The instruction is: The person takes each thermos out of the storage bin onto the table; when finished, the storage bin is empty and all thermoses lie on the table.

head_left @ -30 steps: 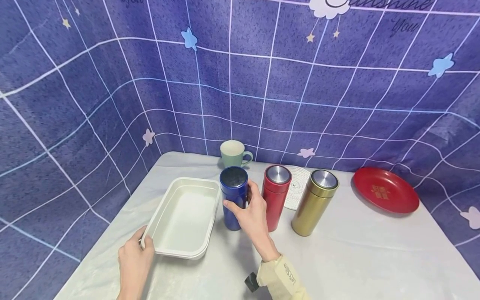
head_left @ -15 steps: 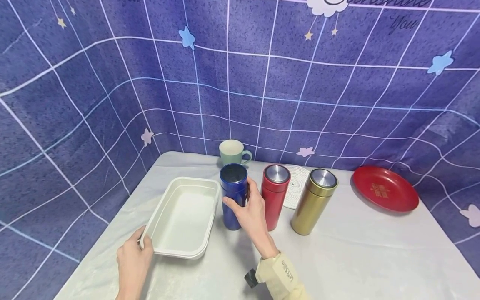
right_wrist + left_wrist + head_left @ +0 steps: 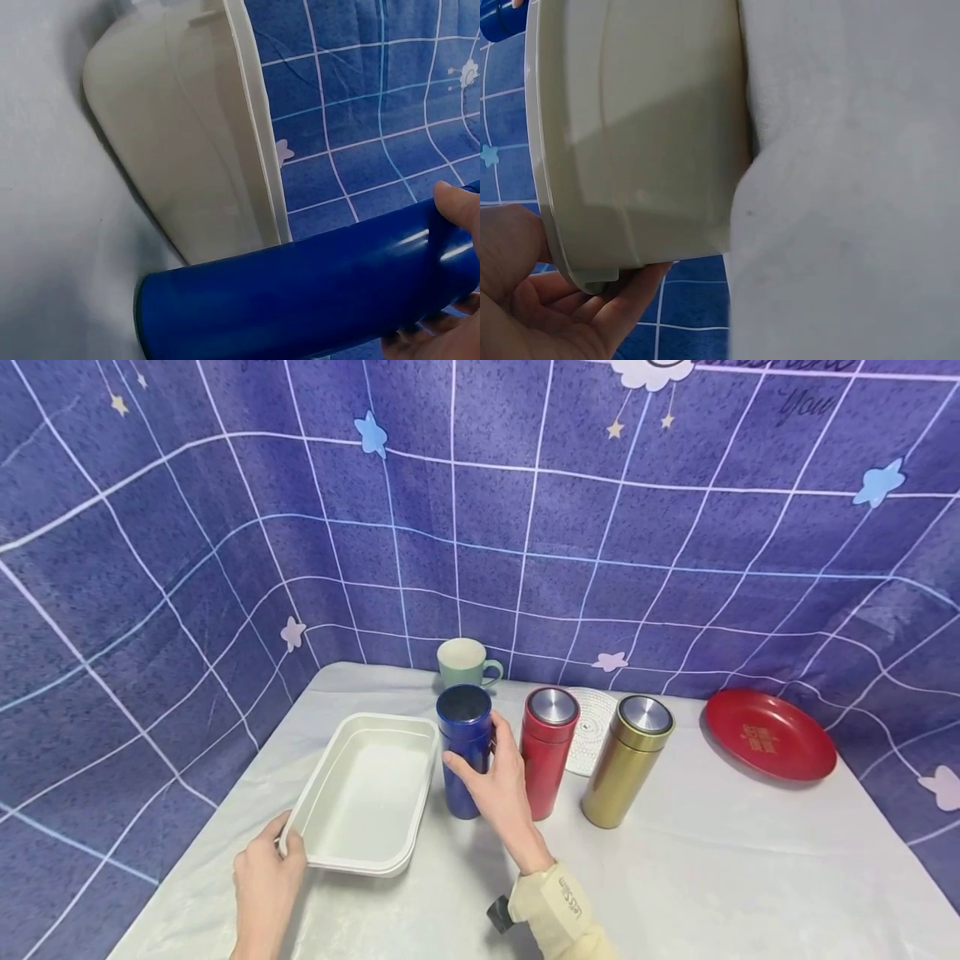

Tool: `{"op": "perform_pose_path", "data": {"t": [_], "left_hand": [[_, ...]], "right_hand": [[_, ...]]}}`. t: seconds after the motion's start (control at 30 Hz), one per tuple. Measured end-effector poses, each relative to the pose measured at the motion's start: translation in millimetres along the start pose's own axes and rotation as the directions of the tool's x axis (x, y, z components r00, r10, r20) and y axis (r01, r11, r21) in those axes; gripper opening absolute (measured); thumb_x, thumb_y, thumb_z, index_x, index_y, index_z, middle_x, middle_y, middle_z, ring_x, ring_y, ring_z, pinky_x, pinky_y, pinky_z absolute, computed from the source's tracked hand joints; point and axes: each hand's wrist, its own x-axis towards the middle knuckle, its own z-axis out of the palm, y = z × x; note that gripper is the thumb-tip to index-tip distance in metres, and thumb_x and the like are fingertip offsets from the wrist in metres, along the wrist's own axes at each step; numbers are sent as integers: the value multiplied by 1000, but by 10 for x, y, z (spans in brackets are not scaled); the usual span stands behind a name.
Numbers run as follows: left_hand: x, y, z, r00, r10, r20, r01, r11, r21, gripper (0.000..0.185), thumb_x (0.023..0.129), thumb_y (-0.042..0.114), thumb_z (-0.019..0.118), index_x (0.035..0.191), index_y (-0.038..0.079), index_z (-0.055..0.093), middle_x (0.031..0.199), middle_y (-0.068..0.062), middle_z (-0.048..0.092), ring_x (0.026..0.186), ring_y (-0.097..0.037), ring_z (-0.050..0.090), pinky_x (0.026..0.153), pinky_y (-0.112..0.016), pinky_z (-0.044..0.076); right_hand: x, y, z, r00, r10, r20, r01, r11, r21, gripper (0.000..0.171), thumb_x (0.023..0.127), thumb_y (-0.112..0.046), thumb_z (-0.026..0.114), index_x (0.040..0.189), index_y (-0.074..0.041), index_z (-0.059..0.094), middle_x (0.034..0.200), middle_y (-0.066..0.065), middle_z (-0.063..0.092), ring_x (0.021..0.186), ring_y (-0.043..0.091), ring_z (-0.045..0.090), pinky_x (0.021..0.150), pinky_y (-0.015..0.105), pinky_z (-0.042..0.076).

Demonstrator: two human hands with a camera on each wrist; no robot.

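Observation:
A white rectangular plastic basin [image 3: 367, 793] sits at the left of the table, and my left hand [image 3: 268, 878] pinches the rim at its near left corner. In the left wrist view, the thumb lies over the rim of the basin [image 3: 645, 135] and the fingers curl beneath it. Just right of the basin stands a blue thermos [image 3: 463, 777], upright, with a dark lid. My right hand [image 3: 501, 789] grips its upper part from the right side. The right wrist view has the blue thermos [image 3: 300, 300] beside the basin wall, thumb and fingers around its upper end.
Close to the right hand stands a red thermos [image 3: 547, 760], then a gold thermos [image 3: 626, 768]. Behind them lies a white woven mat [image 3: 588, 727]. A green mug [image 3: 461, 667] is at the back, and a red oval plate [image 3: 768, 735] at the back right.
Both hands keep the same holds on the basin and the blue thermos. The whole view shifts very slightly; nothing on the table visibly moves.

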Motion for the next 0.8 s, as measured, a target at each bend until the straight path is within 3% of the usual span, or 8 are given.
{"op": "perform_pose_path", "data": {"t": [0.23, 0.47, 0.67, 0.8], "left_hand": [[30, -13, 28, 999, 29, 16, -29, 1000, 5, 36, 91, 4, 49, 123, -9, 61, 108, -36, 63, 101, -56, 59, 82, -64, 46], [83, -18, 21, 998, 43, 39, -44, 999, 20, 37, 92, 4, 49, 125, -10, 58, 107, -37, 62, 99, -57, 59, 80, -65, 46], [144, -51, -61, 995, 74, 72, -78, 996, 51, 38, 92, 2, 50, 126, -14, 55, 114, -41, 57, 104, -59, 56, 84, -66, 45], [202, -42, -144, 985, 109, 137, -123, 987, 100, 43, 92, 2, 49, 131, -16, 48, 124, -43, 50, 111, -61, 49, 90, -67, 41]], "right_hand": [[-114, -4, -34, 999, 39, 29, -38, 999, -39, 86, 83, -37, 76, 152, -12, 30, 148, 10, 46, 131, 29, 50, 105, 50, 40], [-350, -22, -55, 998, 22, 64, -16, 996, -92, 85, 91, -40, 65, 155, -6, 20, 158, 12, 30, 144, 29, 32, 112, 50, 30], [-623, -55, -93, 987, 41, 153, -19, 990, -142, 80, 95, -41, 60, 154, -5, 21, 157, 13, 30, 145, 30, 28, 113, 51, 28], [-802, -63, -220, 977, 37, 211, 2, 984, -179, 74, 97, -42, 56, 152, -3, 27, 153, 11, 38, 142, 31, 35, 110, 53, 32]]}}
